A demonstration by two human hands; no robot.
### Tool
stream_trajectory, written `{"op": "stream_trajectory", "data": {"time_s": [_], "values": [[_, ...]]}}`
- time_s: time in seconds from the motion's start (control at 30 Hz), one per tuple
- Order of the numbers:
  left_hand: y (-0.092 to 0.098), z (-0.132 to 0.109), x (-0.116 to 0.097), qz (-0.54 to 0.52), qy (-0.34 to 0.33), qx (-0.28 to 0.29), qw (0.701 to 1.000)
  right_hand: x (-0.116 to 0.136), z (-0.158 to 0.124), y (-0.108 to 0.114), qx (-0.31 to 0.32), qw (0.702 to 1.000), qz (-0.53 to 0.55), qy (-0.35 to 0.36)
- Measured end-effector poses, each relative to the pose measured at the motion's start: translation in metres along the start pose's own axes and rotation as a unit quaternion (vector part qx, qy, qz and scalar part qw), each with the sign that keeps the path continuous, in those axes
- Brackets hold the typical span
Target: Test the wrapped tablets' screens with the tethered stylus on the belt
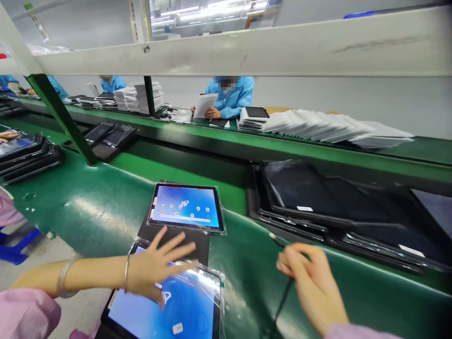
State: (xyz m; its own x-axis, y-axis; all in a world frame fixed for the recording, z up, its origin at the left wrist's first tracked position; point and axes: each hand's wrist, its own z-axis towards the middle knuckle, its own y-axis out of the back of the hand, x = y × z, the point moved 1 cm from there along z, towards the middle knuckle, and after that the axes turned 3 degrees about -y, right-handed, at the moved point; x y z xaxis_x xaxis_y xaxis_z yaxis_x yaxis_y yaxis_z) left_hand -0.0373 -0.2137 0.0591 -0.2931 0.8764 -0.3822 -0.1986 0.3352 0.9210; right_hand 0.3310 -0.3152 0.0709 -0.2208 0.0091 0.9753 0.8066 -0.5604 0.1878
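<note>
My left hand (158, 266) is spread open over the near tablet (190, 306), whose lit blue screen lies under clear film. I cannot tell whether the palm touches it. Just beyond the fingertips, a second tablet (185, 205) shows a home screen with icons and rests on a dark case (190, 245). At the right, my right hand (303, 268) is closed in a pinch on a black cable (282, 299). The cable's plug end (275, 239) points up and left from the fingers, over the green bench (243, 263).
Wrapped black tablets (303, 193) are piled at the right, and more (28, 157) are stacked at the far left. A green post (63, 117) rises at the left. Across the line, a person in blue (235, 99) holds a white sheet near stacked white packs (314, 125).
</note>
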Motion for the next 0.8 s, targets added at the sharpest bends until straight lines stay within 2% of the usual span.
{"op": "stream_trajectory", "data": {"time_s": [0.03,0.1,0.17,0.2,0.3,0.37,0.43,0.57,0.7,0.8], "values": [[0.015,0.009,0.016,-0.005,0.021,-0.024,0.999,-0.005,0.017,-0.013,0.024,1.0,-0.01,-0.005],[0.041,0.024,0.055,-0.054,0.142,-0.148,0.977,-0.016,0.051,-0.04,0.056,0.998,-0.039,-0.007],[0.05,0.03,0.09,-0.12,0.26,-0.257,0.923,-0.031,0.081,-0.062,0.07,0.997,-0.004,-0.033],[0.047,0.031,0.104,-0.152,0.296,-0.28,0.901,-0.038,0.092,-0.069,0.069,0.997,0.02,-0.04],[0.022,0.03,0.13,-0.227,0.333,-0.268,0.875,-0.058,0.113,-0.083,0.059,0.994,0.075,-0.053],[0.007,0.031,0.139,-0.27,0.339,-0.261,0.863,-0.066,0.113,-0.088,0.058,0.992,0.096,-0.066],[0.001,0.034,0.145,-0.287,0.349,-0.269,0.85,-0.068,0.104,-0.094,0.073,0.987,0.117,-0.081],[0.003,0.041,0.155,-0.291,0.354,-0.277,0.845,-0.06,0.069,-0.111,0.117,0.98,0.12,-0.104],[0.009,0.04,0.159,-0.287,0.333,-0.262,0.859,-0.055,0.037,-0.116,0.111,0.981,0.116,-0.111],[0.016,0.041,0.156,-0.264,0.316,-0.249,0.877,-0.059,0.028,-0.115,0.117,0.974,0.144,-0.127]]}}
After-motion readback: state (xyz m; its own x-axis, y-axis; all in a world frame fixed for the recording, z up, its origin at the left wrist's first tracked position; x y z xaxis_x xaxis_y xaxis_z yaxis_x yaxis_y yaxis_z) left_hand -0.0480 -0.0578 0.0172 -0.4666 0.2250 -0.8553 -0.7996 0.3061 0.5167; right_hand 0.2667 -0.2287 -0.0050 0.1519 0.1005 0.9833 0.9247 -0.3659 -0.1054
